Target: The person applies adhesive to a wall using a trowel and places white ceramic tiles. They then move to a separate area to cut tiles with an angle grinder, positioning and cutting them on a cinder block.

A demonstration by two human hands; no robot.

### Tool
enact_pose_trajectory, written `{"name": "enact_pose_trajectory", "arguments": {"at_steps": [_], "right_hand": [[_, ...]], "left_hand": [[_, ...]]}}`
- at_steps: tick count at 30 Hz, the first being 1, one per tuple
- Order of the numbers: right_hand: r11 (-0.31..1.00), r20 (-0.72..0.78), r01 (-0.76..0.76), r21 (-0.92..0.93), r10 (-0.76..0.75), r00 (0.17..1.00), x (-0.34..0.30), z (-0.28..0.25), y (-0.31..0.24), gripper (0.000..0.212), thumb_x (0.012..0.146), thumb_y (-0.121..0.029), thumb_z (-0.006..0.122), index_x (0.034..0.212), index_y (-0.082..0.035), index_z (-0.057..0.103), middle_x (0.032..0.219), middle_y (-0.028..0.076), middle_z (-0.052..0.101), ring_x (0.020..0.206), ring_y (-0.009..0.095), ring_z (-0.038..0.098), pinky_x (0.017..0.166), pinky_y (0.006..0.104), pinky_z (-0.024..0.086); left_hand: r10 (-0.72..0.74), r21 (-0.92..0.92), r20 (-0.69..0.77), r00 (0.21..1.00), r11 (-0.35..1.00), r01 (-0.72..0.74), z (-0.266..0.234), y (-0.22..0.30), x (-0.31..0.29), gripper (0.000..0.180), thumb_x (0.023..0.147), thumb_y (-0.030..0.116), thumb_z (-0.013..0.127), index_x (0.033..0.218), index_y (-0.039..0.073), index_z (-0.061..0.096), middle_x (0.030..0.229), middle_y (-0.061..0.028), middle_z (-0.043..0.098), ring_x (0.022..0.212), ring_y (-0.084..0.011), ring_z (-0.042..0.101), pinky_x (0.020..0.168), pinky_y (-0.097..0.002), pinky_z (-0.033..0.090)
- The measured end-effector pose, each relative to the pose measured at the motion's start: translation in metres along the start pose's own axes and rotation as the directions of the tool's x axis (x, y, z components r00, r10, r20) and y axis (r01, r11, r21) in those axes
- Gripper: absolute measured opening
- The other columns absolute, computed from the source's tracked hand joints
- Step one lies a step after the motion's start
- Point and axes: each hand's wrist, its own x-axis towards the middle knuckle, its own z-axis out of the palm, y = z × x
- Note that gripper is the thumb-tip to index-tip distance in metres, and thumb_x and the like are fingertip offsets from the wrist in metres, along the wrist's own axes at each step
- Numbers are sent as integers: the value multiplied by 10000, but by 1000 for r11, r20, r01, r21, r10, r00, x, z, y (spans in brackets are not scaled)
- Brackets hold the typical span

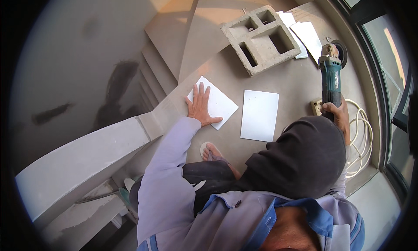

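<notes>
With fingers spread, my left hand [200, 106] lies flat on a white tile [221, 104] on the floor beside the stair edge. To its right lies a second white tile [260, 115], apart from the first. My right hand [341, 116] is wrapped around the rear of a teal and black angle grinder [332, 75], out at my right side. The grinder points away from me, and its dark disc [342, 54] is at the far end. I cannot tell whether the disc is turning.
A hollow concrete block [265, 41] stands at the back, with more white tiles [307, 37] beside it. A socket block [317, 107] and a coiled pale cable [363, 138] lie near the glazed frame [370, 64] on the right. Steps [154, 72] drop away at left behind a low wall [82, 164].
</notes>
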Motion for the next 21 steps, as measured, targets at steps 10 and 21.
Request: {"name": "enact_pose_trajectory", "arguments": {"at_steps": [10, 21], "right_hand": [[1000, -28, 0, -13, 0, 1000, 4, 4, 2, 534, 654, -232, 744, 1101, -15, 548, 793, 45, 581, 655, 140, 597, 609, 276, 493], [999, -61, 43, -27, -45, 997, 2, 0, 2, 561, 601, -209, 755, 1086, 0, 564, 828, 46, 580, 682, 145, 574, 648, 270, 476]], "left_hand": [[2, 80, 27, 1000, 997, -4, 3, -28, 9, 1191, 662, 603, 774, 1555, 116, 155, 1638, -144, 25, 1515, -332, -7, 1118, -713, 114], [-337, -443, -87, 938, 856, 266, -25, -101, 109, 666, 700, 398, 854, 1152, -40, 637, 1056, -209, 699, 958, -332, 676, 875, -394, 522]]}}
